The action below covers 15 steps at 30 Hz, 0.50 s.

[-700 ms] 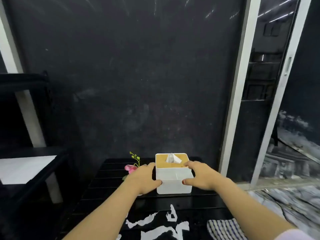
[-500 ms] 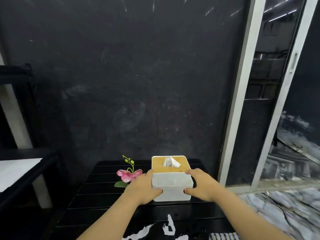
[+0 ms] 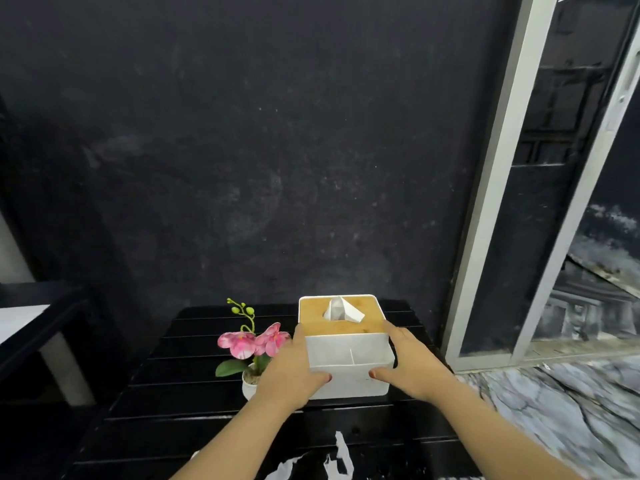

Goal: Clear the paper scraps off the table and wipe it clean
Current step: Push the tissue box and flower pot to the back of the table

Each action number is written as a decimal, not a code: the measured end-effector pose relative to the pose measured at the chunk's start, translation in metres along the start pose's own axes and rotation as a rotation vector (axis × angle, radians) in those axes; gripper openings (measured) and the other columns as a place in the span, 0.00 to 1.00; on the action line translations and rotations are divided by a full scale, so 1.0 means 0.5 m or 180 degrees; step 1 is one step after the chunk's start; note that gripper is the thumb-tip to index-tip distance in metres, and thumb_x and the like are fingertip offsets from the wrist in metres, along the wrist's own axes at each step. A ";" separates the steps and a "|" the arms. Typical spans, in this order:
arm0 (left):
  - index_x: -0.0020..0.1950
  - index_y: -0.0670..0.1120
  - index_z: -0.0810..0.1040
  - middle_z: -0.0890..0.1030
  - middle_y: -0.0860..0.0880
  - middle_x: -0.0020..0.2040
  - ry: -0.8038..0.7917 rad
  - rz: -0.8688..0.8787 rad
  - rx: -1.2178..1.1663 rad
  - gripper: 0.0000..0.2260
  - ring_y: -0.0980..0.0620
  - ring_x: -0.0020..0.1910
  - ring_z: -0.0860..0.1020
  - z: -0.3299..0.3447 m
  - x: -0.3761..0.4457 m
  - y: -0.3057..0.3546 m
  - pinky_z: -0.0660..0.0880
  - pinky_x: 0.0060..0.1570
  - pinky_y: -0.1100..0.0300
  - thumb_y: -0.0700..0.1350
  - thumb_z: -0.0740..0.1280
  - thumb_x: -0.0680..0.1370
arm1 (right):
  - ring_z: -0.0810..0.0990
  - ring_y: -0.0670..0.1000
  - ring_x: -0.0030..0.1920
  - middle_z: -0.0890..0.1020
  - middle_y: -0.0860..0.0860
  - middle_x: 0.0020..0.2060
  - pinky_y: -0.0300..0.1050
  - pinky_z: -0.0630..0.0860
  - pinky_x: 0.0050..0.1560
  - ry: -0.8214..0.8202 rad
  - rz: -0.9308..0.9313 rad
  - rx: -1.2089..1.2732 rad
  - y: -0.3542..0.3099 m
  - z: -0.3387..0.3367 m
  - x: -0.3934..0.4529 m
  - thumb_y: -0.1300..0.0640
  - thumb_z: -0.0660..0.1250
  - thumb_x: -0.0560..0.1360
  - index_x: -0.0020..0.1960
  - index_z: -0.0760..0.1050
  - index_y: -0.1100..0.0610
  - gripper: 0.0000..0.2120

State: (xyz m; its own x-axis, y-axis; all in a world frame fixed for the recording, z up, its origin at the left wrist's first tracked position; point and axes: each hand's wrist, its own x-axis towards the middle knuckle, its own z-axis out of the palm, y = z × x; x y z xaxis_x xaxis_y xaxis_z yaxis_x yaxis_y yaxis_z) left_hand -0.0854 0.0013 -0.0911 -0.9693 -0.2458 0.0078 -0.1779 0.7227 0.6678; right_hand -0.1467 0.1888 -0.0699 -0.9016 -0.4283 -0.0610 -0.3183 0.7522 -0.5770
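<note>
A white tissue box [image 3: 349,362] with a wooden lid and a tissue poking out stands on the black slatted table [image 3: 173,420]. My left hand [image 3: 294,372] grips its left side and my right hand [image 3: 412,365] grips its right side, thumbs on the front wall. Torn white paper scraps [image 3: 341,459] lie on the table near the bottom edge, between my forearms.
A small white pot with a pink orchid [image 3: 254,344] stands just left of the box, touching my left hand. A dark wall rises behind the table. A metal door frame [image 3: 485,202] and marble floor [image 3: 571,410] lie to the right, a dark bench [image 3: 31,317] to the left.
The view has tilted and shifted, so the striped cloth at the bottom right has left the frame. Both hands stay clasped on the tissue box, which now sits slightly nearer me.
</note>
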 end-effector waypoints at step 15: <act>0.69 0.57 0.60 0.78 0.51 0.59 0.0284 0.0183 -0.0145 0.31 0.51 0.53 0.78 0.054 0.066 -0.004 0.77 0.53 0.52 0.47 0.70 0.71 | 0.71 0.53 0.65 0.71 0.51 0.66 0.54 0.68 0.67 0.0318 0.0028 0.0276 0.046 -0.013 0.038 0.54 0.69 0.72 0.70 0.57 0.48 0.31</act>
State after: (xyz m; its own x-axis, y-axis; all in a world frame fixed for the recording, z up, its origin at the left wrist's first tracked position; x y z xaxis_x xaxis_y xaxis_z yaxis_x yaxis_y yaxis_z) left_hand -0.1217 0.0092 -0.1122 -0.9583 -0.2628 0.1120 -0.1125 0.7076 0.6976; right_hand -0.1732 0.2010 -0.0791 -0.9303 -0.3665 0.0125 -0.2875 0.7078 -0.6452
